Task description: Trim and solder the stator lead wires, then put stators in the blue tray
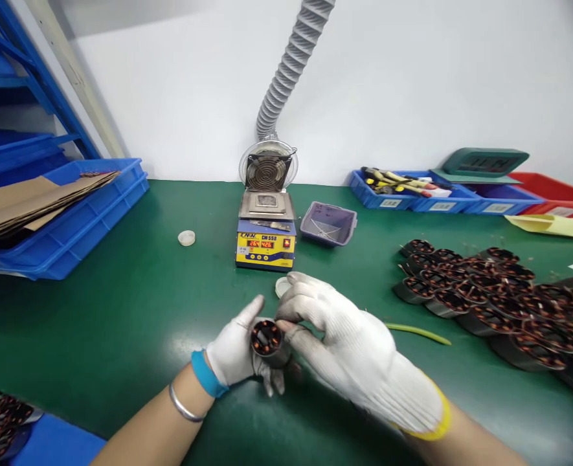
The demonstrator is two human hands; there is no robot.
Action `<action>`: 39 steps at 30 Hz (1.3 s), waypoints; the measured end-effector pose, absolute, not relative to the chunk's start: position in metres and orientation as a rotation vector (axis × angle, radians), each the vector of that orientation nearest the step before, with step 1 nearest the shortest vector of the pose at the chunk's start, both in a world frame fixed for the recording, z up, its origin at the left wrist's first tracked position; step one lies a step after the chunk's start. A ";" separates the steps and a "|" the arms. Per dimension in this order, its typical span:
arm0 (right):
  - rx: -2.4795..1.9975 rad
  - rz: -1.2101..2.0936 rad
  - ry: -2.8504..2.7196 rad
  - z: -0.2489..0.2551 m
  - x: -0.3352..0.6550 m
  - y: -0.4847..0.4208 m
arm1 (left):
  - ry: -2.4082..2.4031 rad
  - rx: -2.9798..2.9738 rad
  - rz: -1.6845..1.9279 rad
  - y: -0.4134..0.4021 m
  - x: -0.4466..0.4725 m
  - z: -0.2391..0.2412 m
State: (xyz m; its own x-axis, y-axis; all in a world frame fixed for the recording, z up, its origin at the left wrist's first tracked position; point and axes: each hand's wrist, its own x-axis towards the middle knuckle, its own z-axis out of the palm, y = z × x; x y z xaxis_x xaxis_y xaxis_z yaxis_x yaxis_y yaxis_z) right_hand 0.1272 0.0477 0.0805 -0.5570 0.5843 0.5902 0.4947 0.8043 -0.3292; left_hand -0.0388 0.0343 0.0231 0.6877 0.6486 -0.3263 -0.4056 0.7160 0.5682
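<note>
My left hand point(235, 353), in a white glove with a blue cuff, is wrapped round a motor stator point(268, 342), a dark metal cylinder with copper windings inside. The stator's open end faces up toward me. My right hand point(325, 330), in a white knit glove with a yellow hem, is closed at the stator's right rim. Its thumb and fingertip are pinched there, and what lies between them is too small to make out. A small white lid point(282, 286) is partly hidden behind the right hand. Beyond both hands stands a yellow and blue solder pot point(265, 249).
Rows of similar stators point(480, 291) cover the right side. Behind them are blue bins point(388, 199) with tools and a red bin point(558, 188). A purple tray point(328, 223) sits beside the pot under a grey duct point(293, 61). A blue crate point(106, 200) with cardboard stands left.
</note>
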 end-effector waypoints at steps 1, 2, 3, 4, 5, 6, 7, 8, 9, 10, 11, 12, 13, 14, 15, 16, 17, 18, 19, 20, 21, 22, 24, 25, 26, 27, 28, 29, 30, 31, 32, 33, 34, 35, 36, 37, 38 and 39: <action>-0.789 0.116 -2.300 0.085 0.131 0.048 | 0.567 0.522 0.607 0.032 -0.037 0.024; -0.774 0.077 -2.325 0.089 0.135 0.048 | 0.593 0.542 0.687 0.030 -0.035 0.026; -0.752 0.047 -2.347 0.093 0.137 0.048 | 0.612 0.527 0.832 0.028 -0.033 0.029; -0.726 0.027 -2.367 0.097 0.139 0.048 | 0.621 0.478 1.009 0.028 -0.032 0.031; -0.696 0.014 -2.388 0.101 0.140 0.048 | 0.625 0.404 1.192 0.029 -0.031 0.033; -0.672 0.008 -2.406 0.103 0.140 0.047 | 0.636 0.325 1.351 0.031 -0.031 0.033; -0.655 0.004 -2.419 0.105 0.139 0.047 | 0.662 0.261 1.454 0.033 -0.030 0.032; -0.643 0.003 -2.429 0.106 0.138 0.047 | 0.709 0.228 1.475 0.036 -0.030 0.030; -0.635 0.000 -2.435 0.106 0.136 0.046 | 0.769 0.234 1.408 0.038 -0.030 0.026; -0.632 -0.002 -2.441 0.105 0.135 0.047 | 0.817 0.270 1.275 0.040 -0.029 0.021; -0.637 -0.002 -2.446 0.104 0.134 0.047 | 0.830 0.320 1.100 0.040 -0.028 0.017; -0.644 0.000 -2.453 0.102 0.133 0.047 | 0.803 0.377 0.918 0.039 -0.027 0.013; -0.646 0.004 -2.462 0.102 0.134 0.048 | 0.749 0.432 0.770 0.037 -0.026 0.011; -0.649 0.009 -2.472 0.101 0.135 0.048 | 0.684 0.480 0.678 0.035 -0.025 0.011; -0.648 0.013 -2.481 0.102 0.136 0.048 | 0.627 0.506 0.651 0.033 -0.025 0.012; -0.643 0.016 -2.486 0.104 0.138 0.048 | 0.590 0.499 0.697 0.031 -0.026 0.014; -0.634 0.013 -2.485 0.106 0.140 0.047 | 0.572 0.464 0.794 0.031 -0.027 0.018; -0.626 0.007 -2.480 0.108 0.141 0.046 | 0.564 0.411 0.924 0.031 -0.028 0.022; -0.619 0.002 -2.472 0.110 0.142 0.045 | 0.560 0.352 1.059 0.032 -0.030 0.025; -0.610 0.004 -2.460 0.112 0.143 0.044 | 0.560 0.299 1.168 0.034 -0.030 0.027; -0.601 0.016 -2.449 0.113 0.143 0.044 | 0.563 0.262 1.227 0.035 -0.031 0.028; -0.592 0.037 -2.442 0.113 0.143 0.043 | 0.562 0.247 1.218 0.036 -0.030 0.027; -0.576 0.089 -2.434 0.109 0.141 0.044 | 0.529 0.272 1.023 0.036 -0.028 0.022; -0.574 0.113 -2.426 0.107 0.141 0.045 | 0.502 0.307 0.889 0.035 -0.026 0.018; -0.572 0.138 -2.420 0.103 0.140 0.046 | 0.479 0.351 0.780 0.033 -0.024 0.014; -0.571 0.168 -2.408 0.100 0.139 0.048 | 0.468 0.395 0.719 0.031 -0.022 0.011; -0.576 0.207 -2.382 0.097 0.139 0.050 | 0.476 0.432 0.713 0.029 -0.020 0.008; -0.595 0.258 -2.335 0.094 0.139 0.052 | 0.505 0.455 0.761 0.028 -0.019 0.006; -0.635 0.320 -2.264 0.092 0.140 0.055 | 0.549 0.470 0.844 0.027 -0.017 0.005; -0.700 0.384 -2.170 0.091 0.141 0.058 | 0.602 0.484 0.939 0.027 -0.017 0.005; -0.781 0.448 -2.067 0.089 0.143 0.062 | 0.657 0.503 1.020 0.027 -0.016 0.006; -0.865 0.517 -1.979 0.088 0.145 0.066 | 0.713 0.527 1.084 0.027 -0.016 0.008; -0.936 0.601 -1.930 0.088 0.147 0.070 | 0.763 0.555 1.135 0.028 -0.016 0.010; -0.988 0.695 -1.924 0.087 0.149 0.074 | 0.804 0.584 1.165 0.028 -0.017 0.011; -1.025 0.785 -1.962 0.087 0.151 0.076 | 0.832 0.607 1.183 0.028 -0.017 0.013; -1.056 0.857 -2.030 0.086 0.152 0.077 | 0.845 0.616 1.195 0.028 -0.017 0.014; -1.094 0.893 -2.115 0.086 0.152 0.076 | 0.847 0.611 1.209 0.027 -0.017 0.014; -1.144 0.875 -2.203 0.085 0.152 0.074 | 0.838 0.591 1.236 0.027 -0.017 0.014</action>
State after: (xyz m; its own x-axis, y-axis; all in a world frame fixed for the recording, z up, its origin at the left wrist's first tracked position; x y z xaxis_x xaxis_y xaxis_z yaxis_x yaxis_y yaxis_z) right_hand 0.1519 0.0737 0.0854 -0.5190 0.8436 0.1374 0.5194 0.4389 -0.7332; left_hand -0.0166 0.0270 0.0143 0.1053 0.9679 -0.2284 -0.5701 0.2469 0.7836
